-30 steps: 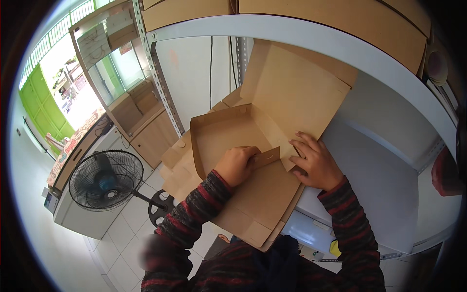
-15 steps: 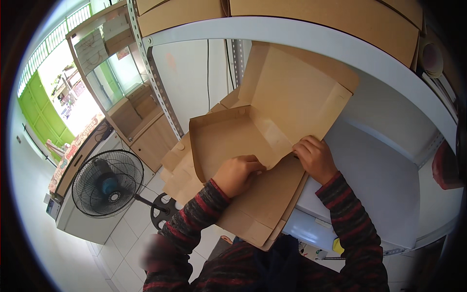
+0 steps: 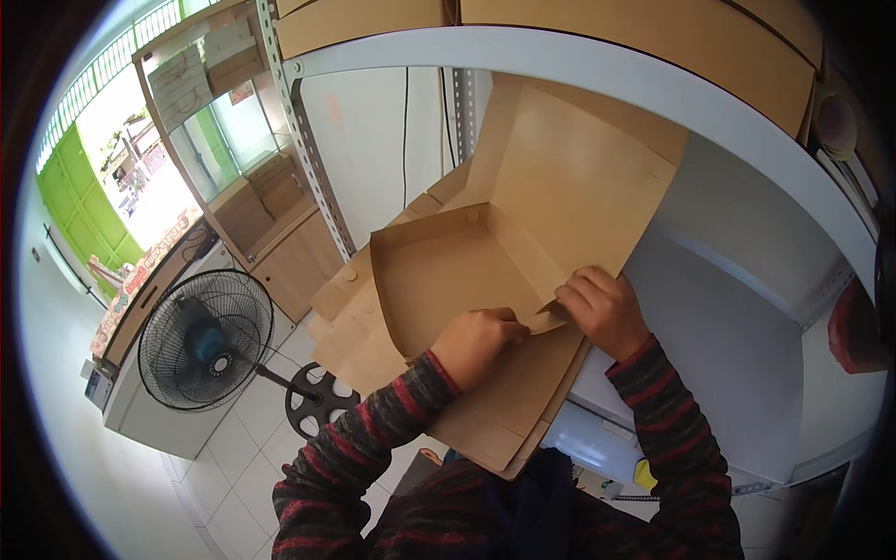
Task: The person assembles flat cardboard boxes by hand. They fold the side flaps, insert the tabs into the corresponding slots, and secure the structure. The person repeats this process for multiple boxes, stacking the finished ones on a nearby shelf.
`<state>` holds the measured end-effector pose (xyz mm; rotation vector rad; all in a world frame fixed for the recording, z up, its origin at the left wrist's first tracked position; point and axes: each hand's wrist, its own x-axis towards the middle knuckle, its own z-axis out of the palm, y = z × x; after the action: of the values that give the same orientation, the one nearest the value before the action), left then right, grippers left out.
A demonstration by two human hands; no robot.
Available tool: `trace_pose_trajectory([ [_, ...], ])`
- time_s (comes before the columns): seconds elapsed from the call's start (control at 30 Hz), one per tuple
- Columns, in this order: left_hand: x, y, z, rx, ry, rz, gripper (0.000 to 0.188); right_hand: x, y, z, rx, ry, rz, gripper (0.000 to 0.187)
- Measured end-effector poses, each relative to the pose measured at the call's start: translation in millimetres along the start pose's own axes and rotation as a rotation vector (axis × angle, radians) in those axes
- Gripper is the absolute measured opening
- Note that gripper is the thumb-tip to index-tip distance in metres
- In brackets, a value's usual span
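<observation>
A brown cardboard box (image 3: 448, 280) with shallow walls stands partly folded in front of me, its broad lid panel (image 3: 583, 173) raised at the back right. My left hand (image 3: 479, 347) is closed on the near wall of the box, fingers curled over its edge. At the near right corner my right hand (image 3: 597, 308) pinches a flap of the same box, which bends inward between the two hands. Beneath the box lie flat cardboard sheets (image 3: 495, 425), stacked and reaching toward my body.
A white metal shelf beam (image 3: 560, 56) crosses above, with cardboard boxes (image 3: 635, 42) on it. The grey shelf surface (image 3: 709, 327) extends to the right. A black standing fan (image 3: 207, 341) is on the left, near a glass-fronted wooden cabinet (image 3: 238, 168).
The near right corner flap has been bent inward. My right hand has shifted slightly down with it, and my left hand has moved a little right along the wall.
</observation>
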<state>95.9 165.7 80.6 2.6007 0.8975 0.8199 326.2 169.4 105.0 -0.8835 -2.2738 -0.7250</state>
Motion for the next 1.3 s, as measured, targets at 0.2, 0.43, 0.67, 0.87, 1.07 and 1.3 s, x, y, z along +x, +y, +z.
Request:
trace_pose_trajectory([
  [0.2, 21.4, 8.3, -2.1, -0.07, -0.081, -0.143, 0.01, 2.7, -15.6, -6.4, -0.098, -0.05, -0.177, 0.005],
  [0.43, 39.7, -13.0, 8.6, -0.24, -0.021, -0.016, 0.016, 1.5, -16.1, -4.1, -0.065, -0.053, -0.242, 0.006],
  [0.67, 47.5, -16.0, 8.9, -0.275, 0.051, -0.058, 0.02, 2.4, -21.6, -1.4, -0.17, 0.123, 0.052, 0.018],
  [0.87, 45.4, -15.4, 7.7, -0.276, 0.05, -0.083, 0.019, -0.4, -31.0, -1.3, -0.513, 0.191, 0.081, 0.011],
  [1.07, 42.8, -24.3, 9.9, -0.308, 0.073, -0.062, 0.015, 1.8, -30.3, -5.7, -0.138, -0.071, -0.11, 0.002],
  [1.3, 42.1, -24.8, 13.0, -0.289, 0.122, -0.039, 0.01, 0.5, -33.5, -2.9, -0.128, -0.051, -0.145, 0.007],
])
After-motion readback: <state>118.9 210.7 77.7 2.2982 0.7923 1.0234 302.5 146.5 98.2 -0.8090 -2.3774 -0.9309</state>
